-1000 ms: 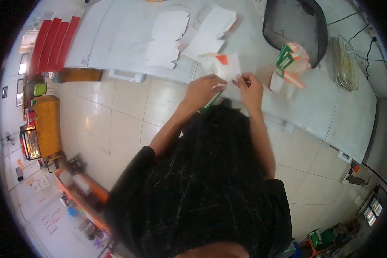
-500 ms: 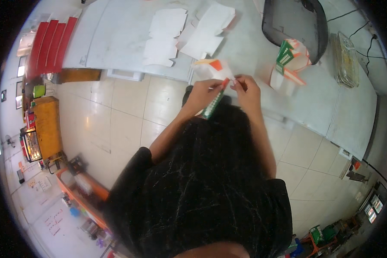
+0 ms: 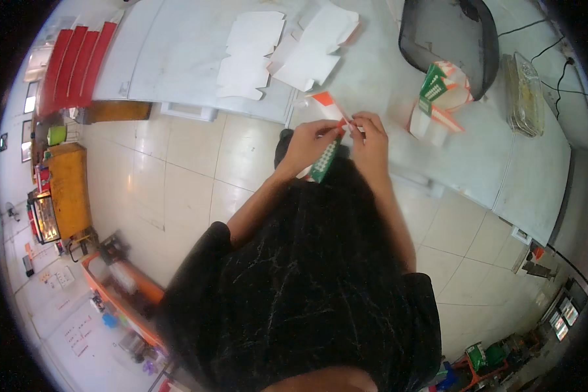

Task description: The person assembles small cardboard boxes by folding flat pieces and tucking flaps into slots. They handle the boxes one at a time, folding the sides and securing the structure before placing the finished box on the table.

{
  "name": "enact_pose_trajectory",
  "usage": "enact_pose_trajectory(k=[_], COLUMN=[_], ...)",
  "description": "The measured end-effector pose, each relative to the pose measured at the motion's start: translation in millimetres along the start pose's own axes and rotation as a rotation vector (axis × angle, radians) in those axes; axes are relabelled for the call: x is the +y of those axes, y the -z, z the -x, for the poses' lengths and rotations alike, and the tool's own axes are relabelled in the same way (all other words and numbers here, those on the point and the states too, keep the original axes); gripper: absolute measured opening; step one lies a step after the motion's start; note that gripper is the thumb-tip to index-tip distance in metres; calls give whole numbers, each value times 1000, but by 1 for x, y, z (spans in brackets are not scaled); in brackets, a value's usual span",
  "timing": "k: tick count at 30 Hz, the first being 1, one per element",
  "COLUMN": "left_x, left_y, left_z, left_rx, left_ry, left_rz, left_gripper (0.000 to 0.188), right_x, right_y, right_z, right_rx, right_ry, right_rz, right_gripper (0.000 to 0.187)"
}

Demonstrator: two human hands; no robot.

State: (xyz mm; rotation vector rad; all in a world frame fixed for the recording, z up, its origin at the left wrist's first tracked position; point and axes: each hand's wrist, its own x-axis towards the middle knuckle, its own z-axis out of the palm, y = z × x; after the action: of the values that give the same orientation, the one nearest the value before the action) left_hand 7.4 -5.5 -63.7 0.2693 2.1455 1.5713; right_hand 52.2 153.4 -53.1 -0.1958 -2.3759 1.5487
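Note:
Between my hands, at the table's front edge, is a green, orange and white paperboard carton (image 3: 325, 163). My left hand (image 3: 307, 147) is closed round its left side, with the green panel hanging below the fingers. Pinched fingers of my right hand (image 3: 371, 138) hold the carton's right edge, close to the left fingertips. Its orange and white end sticks up beyond both hands. Further away lie two flat white die-cut carton blanks, one on the left (image 3: 249, 53) and one on the right (image 3: 319, 47). To the right stands a partly folded carton (image 3: 432, 93) in the same colours.
A black-rimmed grey mesh panel (image 3: 445, 29) is at the far right of the pale table (image 3: 176, 59). Beside it are a clear plastic-wrapped stack (image 3: 524, 98) and black cables. Red strips (image 3: 75, 68) are at the left end. Tiled floor (image 3: 189, 176) shows below.
My right hand has shifted slightly left, nearer the left fingertips. The carton's far end has turned, showing more orange and a narrower shape. The left hand has hardly moved.

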Motion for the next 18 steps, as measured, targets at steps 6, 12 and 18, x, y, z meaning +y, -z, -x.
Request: enact_pose_trajectory(k=[6,12,18], left_x=[4,-1,-9], left_y=[2,0,1], left_z=[0,1,2], left_rx=[-45,-45,-29], left_ry=[36,96,138], left_rz=[65,208,271], left_gripper=[26,24,24], right_x=[1,1,7], right_y=[-1,-4,-16], right_z=[-1,-1,4], right_rx=[-6,8,44], right_ry=[20,-13,-16], right_rz=[9,18,-46], right_gripper=[7,7,5])
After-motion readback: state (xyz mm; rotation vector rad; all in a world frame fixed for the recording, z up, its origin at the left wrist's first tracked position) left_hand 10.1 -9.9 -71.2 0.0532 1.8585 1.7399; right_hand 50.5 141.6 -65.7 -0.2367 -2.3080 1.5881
